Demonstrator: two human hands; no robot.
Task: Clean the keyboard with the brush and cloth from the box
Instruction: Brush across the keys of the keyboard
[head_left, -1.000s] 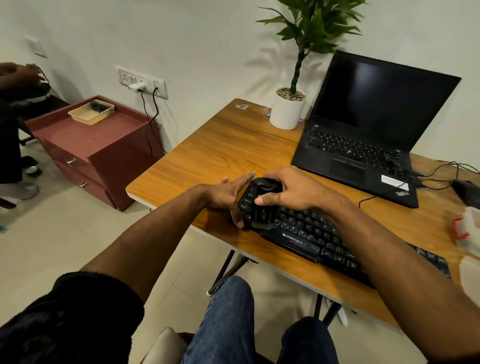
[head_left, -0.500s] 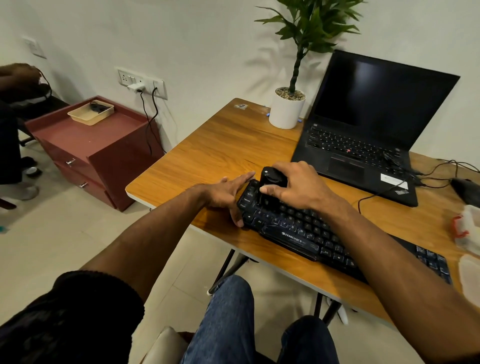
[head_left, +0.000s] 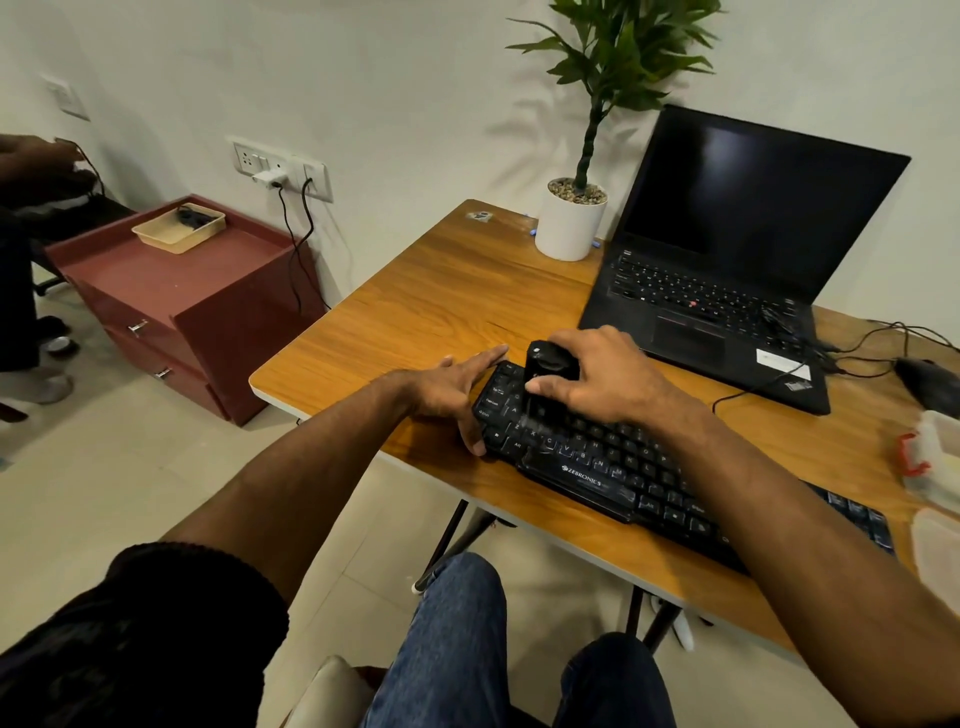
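A black keyboard (head_left: 623, 467) lies slanted along the near edge of the wooden table (head_left: 441, 312). My right hand (head_left: 602, 379) grips a black brush (head_left: 545, 384) and holds it upright on the keys at the keyboard's left end. My left hand (head_left: 457, 389) rests against the keyboard's left edge with straight fingers, thumb at the near corner. A clear plastic box (head_left: 935, 457) with a red latch sits at the right edge of the table. No cloth is visible.
An open black laptop (head_left: 727, 270) stands behind the keyboard, with cables and a dark mouse (head_left: 930, 384) to its right. A potted plant (head_left: 571, 218) is at the back. A red cabinet (head_left: 182, 301) with a tray stands left of the table; another person is at the far left.
My right hand has swept the brush from the keyboard's near-left keys up toward the far edge. My left hand has stayed on the keyboard's left edge.
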